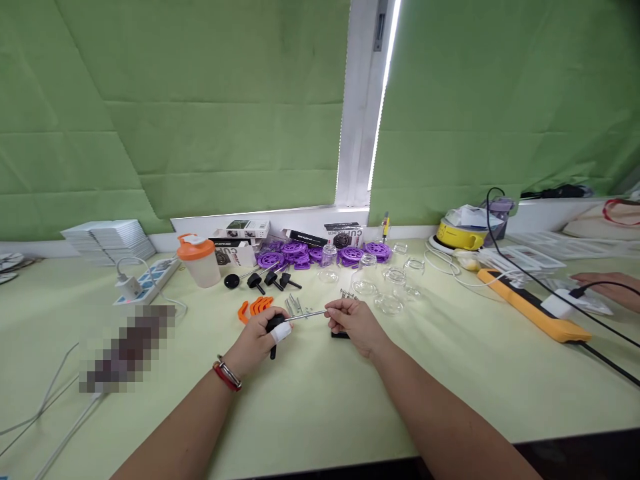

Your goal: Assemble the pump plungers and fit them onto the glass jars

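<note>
My left hand (260,339), a white wrap on its thumb, is closed around a black knob-like part (275,324) with a thin metal rod (306,315) sticking out to the right. The fingertips of my right hand (356,323) pinch the rod's far end; whether a small piece sits there I cannot make out. Partly hidden under the right hand is a black block (340,335), with several small springs (347,294) just behind it. Orange hook-shaped parts (261,305) and loose metal pins (295,305) lie just beyond my left hand. Similar black parts (256,283) rest farther back.
Purple wheel-like parts (295,252) and printed boxes (345,235) line the back. Clear plastic rings (389,304) lie right of centre. An orange-lidded cup (199,261) stands left. A yellow power strip (533,307), cables and another person's hand (607,288) are at right.
</note>
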A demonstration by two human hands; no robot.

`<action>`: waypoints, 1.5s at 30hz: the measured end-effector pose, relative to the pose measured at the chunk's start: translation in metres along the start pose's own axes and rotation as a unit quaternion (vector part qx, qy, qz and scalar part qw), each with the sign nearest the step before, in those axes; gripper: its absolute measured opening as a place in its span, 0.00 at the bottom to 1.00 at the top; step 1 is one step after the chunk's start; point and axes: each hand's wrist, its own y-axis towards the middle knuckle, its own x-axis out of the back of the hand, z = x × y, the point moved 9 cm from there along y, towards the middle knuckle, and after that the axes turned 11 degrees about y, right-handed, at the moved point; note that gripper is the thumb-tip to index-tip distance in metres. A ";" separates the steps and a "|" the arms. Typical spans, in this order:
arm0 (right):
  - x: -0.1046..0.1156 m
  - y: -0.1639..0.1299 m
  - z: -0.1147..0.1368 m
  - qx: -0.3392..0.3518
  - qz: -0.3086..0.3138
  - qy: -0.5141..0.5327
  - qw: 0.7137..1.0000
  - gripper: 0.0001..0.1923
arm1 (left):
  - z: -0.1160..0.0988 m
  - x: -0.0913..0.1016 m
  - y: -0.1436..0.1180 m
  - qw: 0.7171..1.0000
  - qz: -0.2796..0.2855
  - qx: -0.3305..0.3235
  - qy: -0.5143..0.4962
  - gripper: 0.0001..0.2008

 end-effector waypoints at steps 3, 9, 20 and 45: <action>0.000 0.001 -0.001 -0.004 0.007 -0.031 0.999 0.10 | -0.001 0.000 0.000 1.000 0.001 -0.006 0.025 0.11; -0.001 0.001 -0.004 -0.012 0.017 -0.036 0.999 0.09 | -0.005 0.002 0.001 0.999 -0.002 -0.015 0.049 0.11; -0.004 -0.002 -0.009 -0.032 0.022 -0.045 0.998 0.13 | -0.004 0.002 0.000 0.999 0.004 -0.002 0.034 0.12; -0.012 0.000 -0.008 0.010 0.073 -0.203 0.976 0.19 | 0.005 -0.004 -0.001 0.999 0.034 -0.007 0.011 0.13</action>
